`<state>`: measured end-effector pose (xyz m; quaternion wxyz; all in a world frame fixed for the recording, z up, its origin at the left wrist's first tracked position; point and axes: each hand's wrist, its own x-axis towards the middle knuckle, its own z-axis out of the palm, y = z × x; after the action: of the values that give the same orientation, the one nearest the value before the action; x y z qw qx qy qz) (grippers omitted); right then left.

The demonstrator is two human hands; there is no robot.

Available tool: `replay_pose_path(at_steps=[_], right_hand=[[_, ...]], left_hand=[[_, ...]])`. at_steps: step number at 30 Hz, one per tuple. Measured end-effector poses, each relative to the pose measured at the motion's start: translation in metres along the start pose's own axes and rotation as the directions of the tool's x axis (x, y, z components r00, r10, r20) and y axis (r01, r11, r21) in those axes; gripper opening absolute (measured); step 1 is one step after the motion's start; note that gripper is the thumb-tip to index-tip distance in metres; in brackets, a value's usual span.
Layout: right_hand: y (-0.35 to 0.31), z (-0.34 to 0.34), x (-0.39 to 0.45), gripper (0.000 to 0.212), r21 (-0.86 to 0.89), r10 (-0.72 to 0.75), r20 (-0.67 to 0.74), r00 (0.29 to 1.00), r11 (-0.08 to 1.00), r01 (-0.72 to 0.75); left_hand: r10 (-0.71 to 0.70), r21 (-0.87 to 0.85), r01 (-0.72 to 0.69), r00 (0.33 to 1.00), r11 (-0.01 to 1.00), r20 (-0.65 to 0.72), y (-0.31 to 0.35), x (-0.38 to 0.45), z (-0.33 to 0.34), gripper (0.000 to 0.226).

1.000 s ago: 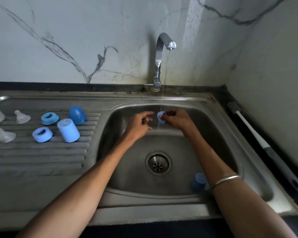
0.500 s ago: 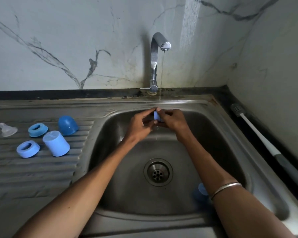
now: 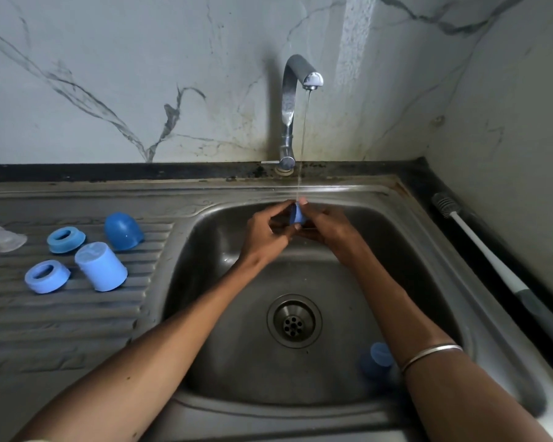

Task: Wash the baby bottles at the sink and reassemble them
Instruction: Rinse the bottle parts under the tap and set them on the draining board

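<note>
Under the running tap (image 3: pixel 302 74), above the sink (image 3: pixel 348 193): small blue bottle part (image 3: pixel 297 214) pinched between left hand (image 3: pixel 265 234) and right hand (image 3: pixel 328 228); likely light, stiff, wet-slippery; best gripped by rim edges.

The sink (image 3: pixel 428 237) is brushed steel, dull and streaked, its draining board (image 3: pixel 77 314) pressed into ribs. The tap (image 3: pixel 289 100) is polished metal with a bright sheen, limescale whitening its spout. The drain (image 3: pixel 294 320) is shiny metal. The rings (image 3: pixel 47 276), the cup (image 3: pixel 101 266) and the domed cap (image 3: pixel 123 231) are smooth blue plastic, the cap glossier. The teat (image 3: pixel 7 239) looks like soft clear silicone. The wall (image 3: pixel 141 74) is smooth veined marble, stained near the tap. The brush (image 3: pixel 492 260) has a matt white plastic handle. The bangle (image 3: pixel 431 354) is bright metal.
</note>
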<state>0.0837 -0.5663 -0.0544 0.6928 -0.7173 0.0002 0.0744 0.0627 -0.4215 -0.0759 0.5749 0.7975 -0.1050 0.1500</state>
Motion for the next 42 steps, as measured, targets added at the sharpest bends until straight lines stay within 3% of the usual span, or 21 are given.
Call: replay_pose_path(at_steps=[4,8,13,19,23,27,34,38,42], right_hand=[[-0.008,-0.003,-0.006,0.029,0.096,0.015,0.084,0.996,0.995,-0.023],[-0.014,-0.005,-0.005,0.033,0.237,0.026,0.123,0.992,0.97,-0.055],[-0.009,-0.003,-0.007,0.028,0.121,0.053,0.07,0.996,0.991,-0.061],[-0.006,-0.003,-0.006,0.027,0.05,0.03,0.085,0.996,0.998,-0.035],[-0.006,-0.005,-0.007,0.027,0.087,0.022,0.147,0.989,0.996,-0.035],[-0.008,-0.008,-0.006,0.019,0.112,0.047,0.058,0.997,0.992,-0.054],[-0.006,-0.009,-0.001,0.025,0.289,0.056,0.104,0.993,0.954,-0.084],[-0.002,-0.012,0.002,0.039,0.14,-0.013,0.094,0.995,0.99,0.0],[0.001,-0.013,0.0,0.038,-0.064,-0.098,0.067,0.993,0.993,0.102]], left_hand=[[-0.058,-0.056,0.057,0.998,0.997,-0.012,0.001,0.0,-0.002,0.037],[-0.102,-0.097,0.098,0.994,0.99,-0.032,0.004,0.001,0.0,0.031],[-0.082,-0.045,0.082,0.997,0.996,-0.001,0.001,0.001,-0.001,0.056],[-0.096,-0.075,0.096,0.995,0.993,-0.004,-0.002,0.002,-0.001,0.049],[-0.091,-0.096,0.089,0.996,0.991,-0.018,-0.002,0.002,0.0,0.041],[-0.106,-0.105,0.106,0.994,0.989,0.013,-0.001,0.001,0.002,0.046],[-0.258,-0.225,0.241,0.965,0.944,-0.051,0.002,0.004,0.003,0.03],[-0.306,-0.282,0.29,0.952,0.915,-0.015,0.006,0.001,0.001,0.026],[-0.277,-0.304,0.266,0.961,0.915,0.007,0.01,0.0,0.001,0.028]])
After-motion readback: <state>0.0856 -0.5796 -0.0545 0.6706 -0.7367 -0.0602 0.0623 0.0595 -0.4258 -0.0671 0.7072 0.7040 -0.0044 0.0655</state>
